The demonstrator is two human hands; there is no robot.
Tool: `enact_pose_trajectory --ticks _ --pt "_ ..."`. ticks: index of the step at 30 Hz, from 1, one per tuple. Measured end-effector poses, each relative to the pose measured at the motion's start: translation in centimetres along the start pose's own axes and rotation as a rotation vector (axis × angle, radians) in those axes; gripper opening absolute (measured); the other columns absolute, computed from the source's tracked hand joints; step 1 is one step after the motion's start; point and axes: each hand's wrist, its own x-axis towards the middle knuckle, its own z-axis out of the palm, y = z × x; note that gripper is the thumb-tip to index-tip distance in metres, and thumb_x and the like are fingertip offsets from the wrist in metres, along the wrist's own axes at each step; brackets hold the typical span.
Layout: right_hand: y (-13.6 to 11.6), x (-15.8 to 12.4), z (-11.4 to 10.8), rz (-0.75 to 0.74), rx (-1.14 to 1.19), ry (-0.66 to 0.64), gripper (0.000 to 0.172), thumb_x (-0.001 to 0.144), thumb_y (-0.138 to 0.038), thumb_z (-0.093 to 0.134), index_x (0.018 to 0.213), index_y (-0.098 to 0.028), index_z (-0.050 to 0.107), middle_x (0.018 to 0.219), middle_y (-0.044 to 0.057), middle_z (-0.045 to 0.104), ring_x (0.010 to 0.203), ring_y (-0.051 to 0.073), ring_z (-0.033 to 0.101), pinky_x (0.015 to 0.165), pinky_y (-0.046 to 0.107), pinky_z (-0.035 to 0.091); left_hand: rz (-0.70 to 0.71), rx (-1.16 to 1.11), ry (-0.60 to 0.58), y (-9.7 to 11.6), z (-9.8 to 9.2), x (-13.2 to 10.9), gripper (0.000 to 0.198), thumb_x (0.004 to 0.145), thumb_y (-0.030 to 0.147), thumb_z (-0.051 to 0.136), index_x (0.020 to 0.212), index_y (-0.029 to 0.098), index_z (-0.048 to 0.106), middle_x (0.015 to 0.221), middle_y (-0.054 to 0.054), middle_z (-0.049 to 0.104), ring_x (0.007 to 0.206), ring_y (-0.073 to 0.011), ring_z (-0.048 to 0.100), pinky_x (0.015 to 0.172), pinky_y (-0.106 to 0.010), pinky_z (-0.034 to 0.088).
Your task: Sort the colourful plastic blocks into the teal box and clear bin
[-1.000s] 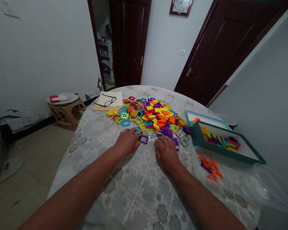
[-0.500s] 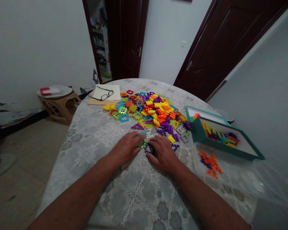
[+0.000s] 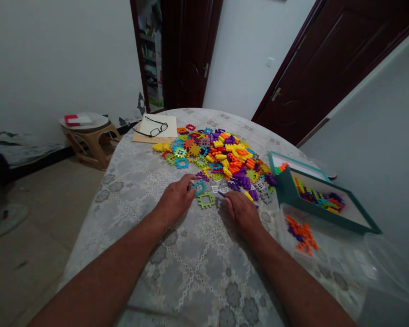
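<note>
The left hand's grip pinches a blue toothed plate [image 3: 200, 187] by its near left edge, thumb and fingers closed on it, while the left hand [image 3: 177, 199] itself is held just above the surface [image 3: 191, 272]. The right hand [image 3: 242, 211] has its fingertips pressed together on a thin purple piece [image 3: 221, 194], seen almost edge-on, so its full shape cannot be told. Between the two hands a lime-green square frame [image 3: 206, 200] lies flat, just below the blue plate in view. Right behind it are white lattice pieces [image 3: 220, 187], and beyond them spreads a heaped pile [image 3: 230, 154] of yellow, orange and purple ribbed pieces, with toothed plates in many colours along its left side. Left of the pile, black glasses [image 3: 156, 131] rest on a pale sheet [image 3: 168, 122] over a tan board. To the right stand a green-edged box [image 3: 327, 215] holding more coloured pieces and, nearer the person, a clear plastic container [image 3: 334, 247] with orange and purple pieces [image 3: 303, 236] inside.
</note>
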Motion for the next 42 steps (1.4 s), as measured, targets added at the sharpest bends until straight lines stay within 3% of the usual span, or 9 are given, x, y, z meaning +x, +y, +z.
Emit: enact_pose_trajectory --ticks 5,12,19,25,27,31,34,38,42 --pt "-1.0 -0.4 -0.1 -0.039 0.134 0.002 0.032 0.114 -0.035 0.041 0.113 -0.023 0.070 0.101 0.008 0.077 0.092 0.022 0.073 0.083 0.033 0.058 0.068 -0.099 -0.082 1.0 -0.4 -0.3 0.027 0.100 0.030 0.056 0.123 0.026 0.070 0.109 -0.004 0.080 0.100 -0.0215 0.073 0.092 -0.034 0.053" --pt "-2.6 -0.1 0.7 -0.059 0.209 0.015 0.020 0.110 -0.029 0.052 0.104 -0.020 0.069 0.091 0.007 0.074 0.083 0.021 0.071 0.075 0.031 0.056 0.172 -0.087 -0.350 1.6 -0.7 -1.1 0.015 0.097 0.028 0.058 0.107 0.025 0.068 0.092 0.000 0.076 0.082 -0.0175 0.067 0.074 -0.028 0.046" --pt "-3.2 0.0 0.4 -0.034 0.291 0.041 0.013 0.107 -0.027 0.055 0.104 -0.023 0.068 0.093 0.006 0.074 0.085 0.021 0.070 0.078 0.032 0.057 0.162 -0.081 -0.389 1.4 -0.8 -1.4 0.022 0.092 0.032 0.067 0.112 0.025 0.063 0.096 -0.001 0.076 0.086 -0.0190 0.067 0.075 -0.029 0.045" --pt "-3.3 0.0 0.4 -0.071 0.357 0.017 0.012 0.106 -0.028 0.057 0.105 -0.024 0.068 0.092 0.005 0.073 0.084 0.020 0.070 0.076 0.032 0.058 0.184 -0.106 -0.381 0.9 -0.1 -1.5 0.045 0.091 0.023 0.066 0.135 0.029 0.060 0.097 0.000 0.078 0.084 -0.0188 0.070 0.079 -0.030 0.049" --pt "-3.2 0.0 0.4 -0.097 0.366 0.044 0.011 0.106 -0.026 0.058 0.110 -0.024 0.068 0.097 0.006 0.073 0.087 0.020 0.070 0.079 0.033 0.059 0.204 -0.101 -0.379 1.0 -0.3 -1.5 0.043 0.092 0.022 0.064 0.134 0.030 0.063 0.097 0.000 0.079 0.085 -0.0189 0.070 0.081 -0.030 0.049" --pt "-3.0 0.0 0.7 -0.108 0.269 0.112 0.025 0.106 -0.021 0.055 0.129 -0.023 0.065 0.118 0.011 0.072 0.109 0.024 0.068 0.096 0.042 0.058 0.136 -0.121 -0.308 1.2 -1.8 -1.1 0.028 0.093 0.025 0.063 0.120 0.028 0.068 0.097 0.000 0.079 0.085 -0.0186 0.070 0.079 -0.029 0.049" --pt "-3.0 -0.1 1.1 -0.132 0.119 0.022 0.034 0.104 -0.022 0.059 0.139 -0.023 0.063 0.137 0.015 0.066 0.135 0.031 0.057 0.115 0.054 0.049 0.017 -0.129 -0.153 1.2 -3.0 -0.5 0.032 0.091 0.023 0.063 0.122 0.026 0.065 0.099 -0.002 0.079 0.085 -0.0198 0.071 0.079 -0.030 0.048" --pt "-3.1 -0.2 1.6 -0.107 -0.001 -0.117 0.026 0.102 -0.026 0.065 0.128 -0.022 0.069 0.148 0.015 0.060 0.151 0.038 0.040 0.124 0.064 0.037 -0.076 -0.136 -0.007 0.8 -3.1 0.2 0.030 0.090 0.024 0.063 0.120 0.025 0.062 0.106 -0.005 0.079 0.091 -0.0224 0.072 0.082 -0.032 0.049" --pt "-3.3 -0.1 1.6 -0.098 0.028 -0.150 0.008 0.103 -0.024 0.064 0.109 -0.020 0.067 0.136 0.014 0.066 0.139 0.034 0.052 0.119 0.057 0.043 -0.056 -0.106 -0.006 0.6 -1.8 0.2 0.018 0.091 0.021 0.061 0.108 0.024 0.060 0.103 -0.004 0.078 0.092 -0.0222 0.071 0.082 -0.032 0.048"
